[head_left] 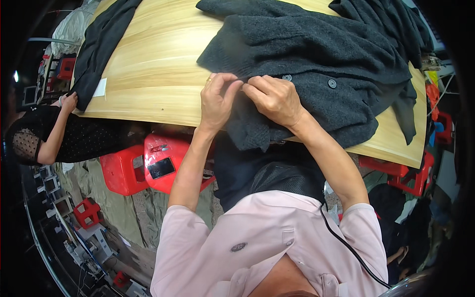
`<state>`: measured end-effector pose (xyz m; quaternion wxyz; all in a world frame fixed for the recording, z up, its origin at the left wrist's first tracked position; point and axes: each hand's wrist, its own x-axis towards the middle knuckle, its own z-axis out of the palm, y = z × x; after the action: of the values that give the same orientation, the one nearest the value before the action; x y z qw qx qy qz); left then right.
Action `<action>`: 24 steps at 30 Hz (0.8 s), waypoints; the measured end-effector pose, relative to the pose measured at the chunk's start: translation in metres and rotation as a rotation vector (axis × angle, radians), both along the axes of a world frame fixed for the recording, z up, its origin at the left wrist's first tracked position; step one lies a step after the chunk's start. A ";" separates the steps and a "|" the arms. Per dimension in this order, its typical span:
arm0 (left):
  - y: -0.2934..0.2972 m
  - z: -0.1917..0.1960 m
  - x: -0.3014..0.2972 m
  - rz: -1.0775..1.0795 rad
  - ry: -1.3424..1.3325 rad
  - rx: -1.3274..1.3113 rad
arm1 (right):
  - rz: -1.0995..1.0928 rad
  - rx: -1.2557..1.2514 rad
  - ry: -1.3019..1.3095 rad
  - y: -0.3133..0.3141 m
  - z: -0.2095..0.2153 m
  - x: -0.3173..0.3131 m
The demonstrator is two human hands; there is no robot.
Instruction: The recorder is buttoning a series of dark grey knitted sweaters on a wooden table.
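Note:
A dark grey knitted cardigan (316, 54) lies spread on a light wooden table (158, 64), its lower edge hanging over the near side. My left hand (217, 99) pinches the cardigan's front edge with thumb and fingers. My right hand (274, 99) grips the same edge right beside it, the fingertips of both hands meeting. Two round dark buttons (332, 83) show on the cardigan just right of my right hand. A ring sits on a finger of my left hand.
Another dark garment (101, 44) with a white tag lies along the table's left edge, where another person's hand (69, 101) touches it. Red plastic stools (148, 166) stand under the table, one with a phone (161, 168) on it. More dark clothing lies at the far right.

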<state>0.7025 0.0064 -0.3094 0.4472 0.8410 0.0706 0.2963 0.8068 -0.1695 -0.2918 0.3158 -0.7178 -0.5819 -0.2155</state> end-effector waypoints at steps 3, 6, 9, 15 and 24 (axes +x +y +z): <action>0.003 -0.002 -0.003 -0.017 -0.003 0.013 | -0.037 0.039 -0.020 0.002 -0.001 0.001; 0.009 -0.004 -0.009 -0.162 0.034 -0.402 | -0.063 0.065 -0.031 0.003 0.002 -0.001; 0.016 -0.001 -0.006 -0.225 0.029 -0.271 | -0.015 0.024 0.013 0.006 0.002 0.001; 0.006 0.005 -0.002 -0.163 -0.010 -0.088 | -0.024 0.023 0.102 0.008 -0.007 0.004; 0.002 0.001 -0.001 -0.104 -0.117 -0.013 | -0.075 0.091 0.322 0.012 -0.004 -0.004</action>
<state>0.7020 0.0084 -0.3088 0.4708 0.8218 0.0028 0.3209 0.8027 -0.1575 -0.2954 0.4289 -0.7493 -0.4860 -0.1355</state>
